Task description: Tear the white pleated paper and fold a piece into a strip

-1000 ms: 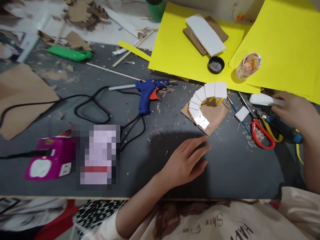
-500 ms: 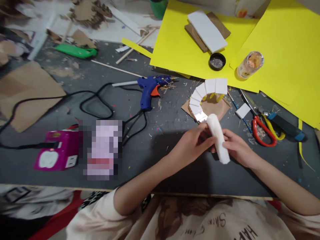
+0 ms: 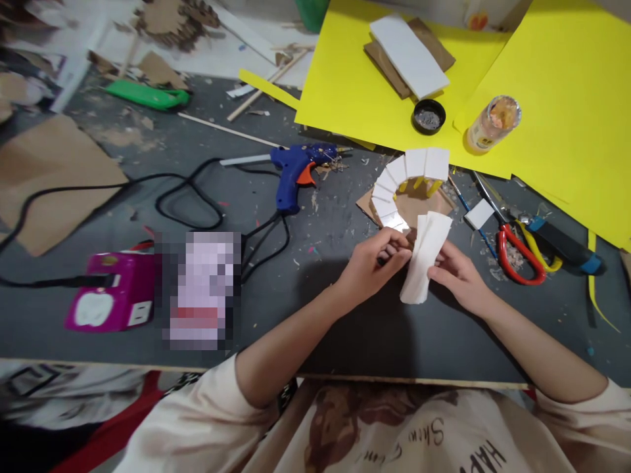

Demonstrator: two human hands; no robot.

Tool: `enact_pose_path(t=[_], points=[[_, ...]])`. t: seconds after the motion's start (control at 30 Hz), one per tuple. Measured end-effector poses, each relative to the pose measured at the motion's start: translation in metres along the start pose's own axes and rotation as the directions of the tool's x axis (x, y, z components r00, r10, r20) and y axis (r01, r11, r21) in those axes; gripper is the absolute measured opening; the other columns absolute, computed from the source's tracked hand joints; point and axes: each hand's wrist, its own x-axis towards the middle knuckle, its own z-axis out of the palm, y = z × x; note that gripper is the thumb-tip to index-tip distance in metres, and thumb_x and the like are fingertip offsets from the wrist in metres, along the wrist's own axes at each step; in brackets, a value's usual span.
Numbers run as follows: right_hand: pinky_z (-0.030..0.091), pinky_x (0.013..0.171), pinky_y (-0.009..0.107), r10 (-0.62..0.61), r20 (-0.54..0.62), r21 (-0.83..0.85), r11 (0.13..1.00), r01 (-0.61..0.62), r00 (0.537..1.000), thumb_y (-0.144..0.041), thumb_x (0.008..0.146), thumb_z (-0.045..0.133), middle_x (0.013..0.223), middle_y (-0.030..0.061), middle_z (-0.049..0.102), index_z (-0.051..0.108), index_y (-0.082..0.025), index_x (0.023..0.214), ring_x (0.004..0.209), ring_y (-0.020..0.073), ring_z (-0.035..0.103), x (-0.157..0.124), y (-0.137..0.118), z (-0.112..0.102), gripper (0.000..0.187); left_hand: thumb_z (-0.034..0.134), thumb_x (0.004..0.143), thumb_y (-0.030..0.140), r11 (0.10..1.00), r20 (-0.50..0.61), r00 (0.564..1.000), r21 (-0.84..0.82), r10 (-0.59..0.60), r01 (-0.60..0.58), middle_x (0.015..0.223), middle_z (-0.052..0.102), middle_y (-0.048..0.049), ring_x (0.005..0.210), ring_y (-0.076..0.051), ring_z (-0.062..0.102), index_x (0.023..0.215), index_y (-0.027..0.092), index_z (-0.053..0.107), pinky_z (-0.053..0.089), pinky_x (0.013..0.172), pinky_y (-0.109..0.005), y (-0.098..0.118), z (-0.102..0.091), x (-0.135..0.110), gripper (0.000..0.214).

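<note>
My right hand (image 3: 456, 276) grips a long white foam strip (image 3: 424, 256) and holds it upright over the dark table (image 3: 345, 315). My left hand (image 3: 375, 261) pinches at the strip's left edge, fingers curled together. Just behind the hands stands a small curved model of white squares (image 3: 401, 180) on a brown cardboard base (image 3: 424, 207). A small white square piece (image 3: 478, 213) lies to the right of it.
A blue glue gun (image 3: 296, 172) with a black cord lies left of the model. Red-handled scissors (image 3: 507, 249) and a blue-black tool (image 3: 564, 244) lie at right. Yellow paper sheets (image 3: 566, 112), a glue jar (image 3: 493, 123), a black lid (image 3: 428, 117), a green cutter (image 3: 148, 96) and a magenta box (image 3: 111, 299) surround them.
My right hand came in from the far right with the white strip and met my left hand at the centre. The strip now stands more upright, and my left hand pinches its edge.
</note>
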Motion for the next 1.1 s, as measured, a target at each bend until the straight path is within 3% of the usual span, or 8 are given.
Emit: enact_pose_path(t=[0.1,0.23,0.4,0.57,0.67,0.77,0.93,1.1], points=[[0.051,0.091,0.034,0.006,0.043,0.018,1.0,-0.007,0.999,-0.046,0.084,0.06,0.125,0.0055,0.06,0.052,-0.027,0.125,0.113,0.0206,0.058,-0.001,0.003,0.0,0.046,0.053,0.084,0.032,0.998,0.045,0.998,0.036,0.052,-0.054,0.066,0.052,0.0031,0.059,-0.008,0.05,0.08,0.018,0.051,0.04,0.055,-0.018,-0.001,0.001,0.001,0.015],[0.054,0.087,0.034,0.042,0.074,0.045,0.998,-0.045,0.996,-0.05,0.079,0.065,0.126,0.0068,0.059,0.046,-0.028,0.128,0.11,0.0217,0.06,-0.003,0.002,0.002,0.057,0.049,0.084,0.03,0.99,0.047,0.995,0.106,0.089,-0.093,0.061,0.047,0.0046,0.055,-0.008,0.045,0.071,0.019,0.046,0.036,0.052,-0.018,-0.001,0.001,0.0,0.018],[0.055,0.083,0.034,0.1,-0.039,0.084,0.992,-0.097,0.994,-0.054,0.066,0.076,0.113,0.0053,0.063,0.045,-0.028,0.12,0.099,0.0211,0.063,0.002,-0.002,0.001,0.068,0.05,0.083,0.031,0.987,0.078,0.99,0.098,0.121,-0.128,0.062,0.046,0.0038,0.057,-0.009,0.043,0.068,0.019,0.045,0.036,0.056,-0.021,-0.001,-0.003,0.0,0.02],[0.054,0.074,0.028,0.021,-0.031,0.248,0.969,-0.013,0.999,-0.049,0.066,0.078,0.097,-0.0014,0.066,0.049,-0.03,0.11,0.081,0.0143,0.065,0.006,0.003,-0.005,0.057,0.056,0.079,0.038,0.992,-0.056,0.997,-0.117,0.048,-0.054,0.062,0.041,0.0045,0.057,-0.009,0.038,0.064,0.019,0.044,0.033,0.055,-0.022,-0.002,-0.007,0.003,0.026],[0.054,0.075,0.03,-0.007,-0.084,0.239,0.971,0.027,0.996,-0.054,0.06,0.08,0.104,0.0001,0.065,0.051,-0.031,0.114,0.089,0.0169,0.064,0.005,0.007,-0.007,0.066,0.06,0.073,0.034,0.959,-0.12,0.993,-0.278,0.014,-0.047,0.062,0.042,0.0042,0.058,-0.009,0.039,0.063,0.018,0.045,0.034,0.057,-0.022,-0.005,-0.009,0.005,0.024],[0.055,0.083,0.037,0.059,-0.159,0.153,0.988,-0.034,0.985,-0.055,0.056,0.081,0.108,0.0022,0.065,0.053,-0.029,0.112,0.097,0.021,0.063,0.004,0.008,-0.008,0.068,0.06,0.067,0.03,0.918,-0.205,0.978,-0.394,-0.044,-0.042,0.062,0.043,0.004,0.056,-0.008,0.038,0.062,0.018,0.046,0.032,0.054,-0.021,-0.004,-0.011,0.006,0.019],[0.053,0.09,0.042,0.071,-0.25,0.092,0.995,-0.049,0.966,-0.046,0.069,0.075,0.111,0.0018,0.067,0.054,-0.029,0.113,0.1,0.0212,0.063,0.004,0.01,-0.009,0.052,0.053,0.065,0.023,0.908,-0.364,0.909,-0.416,-0.205,0.038,0.056,0.03,0.0053,0.048,-0.007,0.025,0.061,0.02,0.038,0.021,0.043,-0.02,0.0,-0.015,0.009,0.016],[0.054,0.089,0.042,0.066,-0.35,0.091,0.995,-0.036,0.934,-0.049,0.068,0.074,0.113,0.0017,0.066,0.054,-0.03,0.114,0.098,0.0213,0.064,0.005,0.016,-0.013,0.054,0.054,0.075,0.026,0.94,-0.407,0.902,-0.342,-0.141,-0.007,0.057,0.033,0.0056,0.048,-0.007,0.031,0.067,0.02,0.039,0.027,0.045,-0.019,-0.002,-0.011,0.01,0.018]])
